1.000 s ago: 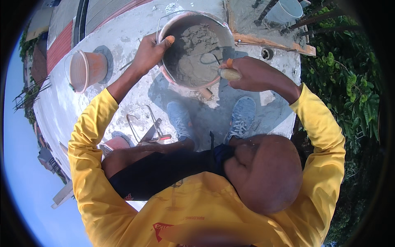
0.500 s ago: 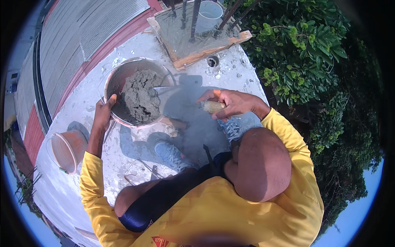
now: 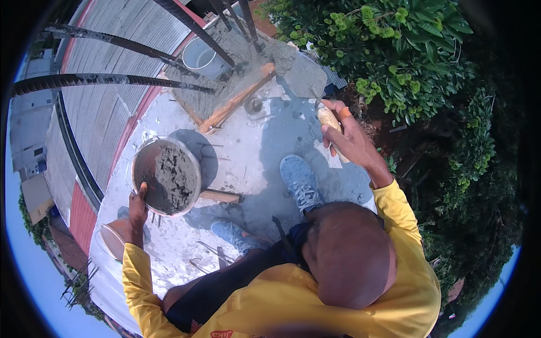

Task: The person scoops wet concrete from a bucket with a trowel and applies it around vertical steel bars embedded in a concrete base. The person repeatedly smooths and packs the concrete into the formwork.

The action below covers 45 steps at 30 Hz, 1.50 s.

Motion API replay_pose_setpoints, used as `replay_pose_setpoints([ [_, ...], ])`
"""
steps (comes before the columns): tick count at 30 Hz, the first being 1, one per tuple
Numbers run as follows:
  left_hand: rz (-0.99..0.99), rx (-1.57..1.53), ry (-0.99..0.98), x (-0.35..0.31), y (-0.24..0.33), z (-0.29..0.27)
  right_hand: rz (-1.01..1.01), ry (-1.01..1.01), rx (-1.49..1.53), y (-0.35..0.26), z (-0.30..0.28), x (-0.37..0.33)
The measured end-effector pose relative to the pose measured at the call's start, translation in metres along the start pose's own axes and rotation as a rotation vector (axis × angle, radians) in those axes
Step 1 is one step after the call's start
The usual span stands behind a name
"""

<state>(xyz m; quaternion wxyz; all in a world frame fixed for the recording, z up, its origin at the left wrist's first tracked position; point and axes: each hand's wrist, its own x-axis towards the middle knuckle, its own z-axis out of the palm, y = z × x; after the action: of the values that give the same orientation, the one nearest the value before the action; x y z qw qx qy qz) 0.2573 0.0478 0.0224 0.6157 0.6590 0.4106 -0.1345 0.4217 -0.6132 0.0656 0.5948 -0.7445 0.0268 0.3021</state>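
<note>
My left hand (image 3: 138, 205) grips the near left rim of a bucket (image 3: 198, 179), thumb over the edge and fingers outside. Wet grey mortar (image 3: 176, 177) lies inside it. My right hand (image 3: 352, 132) is closed around the pale wooden handle of a trowel (image 3: 328, 116), held out to the right over the slab's edge. Beyond the handle, the trowel's blade looks covered by a broad grey mass of mortar (image 3: 304, 73), beside the corner of a wooden form. Whether the bucket rests fully on the slab, I cannot tell.
Several steel bars (image 3: 194, 34) rise from mortar inside the wooden form (image 3: 239, 101), where a white bucket (image 3: 203, 58) stands. A smaller bucket (image 3: 112, 239) is at left. Wood (image 3: 220, 196) and bent rods (image 3: 208, 256) lie near my shoes. Trees (image 3: 406, 62) border the right.
My right hand has moved forward and right with the trowel, away from the bucket. The trowel's blade has left the mortar in the bucket. My left hand stays on the rim; the view has turned.
</note>
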Motion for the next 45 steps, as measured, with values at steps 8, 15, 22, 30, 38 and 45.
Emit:
replay_pose_setpoints([
  [8, 0.013, 0.004, 0.045, -0.006, 0.004, 0.009, -0.340, 0.332, -0.464, 0.002, 0.020, 0.091],
  [15, -0.013, 0.000, 0.065, 0.006, -0.009, -0.007, -0.261, 0.274, -0.379, -0.012, -0.009, 0.102],
  [22, -0.061, 0.020, 0.090, 0.012, -0.011, -0.018, -0.344, 0.173, -0.523, -0.025, -0.020, 0.128],
  [30, -0.062, 0.027, 0.120, 0.009, -0.010, -0.014, -0.292, 0.103, -0.488, -0.024, -0.023, 0.145],
  [38, -0.094, 0.022, 0.161, 0.018, -0.016, -0.023, -0.431, 0.159, -0.476, -0.031, -0.025, 0.164],
  [45, -0.080, 0.039, 0.098, 0.015, -0.016, -0.027, -0.364, 0.217, -0.508, -0.041, -0.005, 0.167],
])
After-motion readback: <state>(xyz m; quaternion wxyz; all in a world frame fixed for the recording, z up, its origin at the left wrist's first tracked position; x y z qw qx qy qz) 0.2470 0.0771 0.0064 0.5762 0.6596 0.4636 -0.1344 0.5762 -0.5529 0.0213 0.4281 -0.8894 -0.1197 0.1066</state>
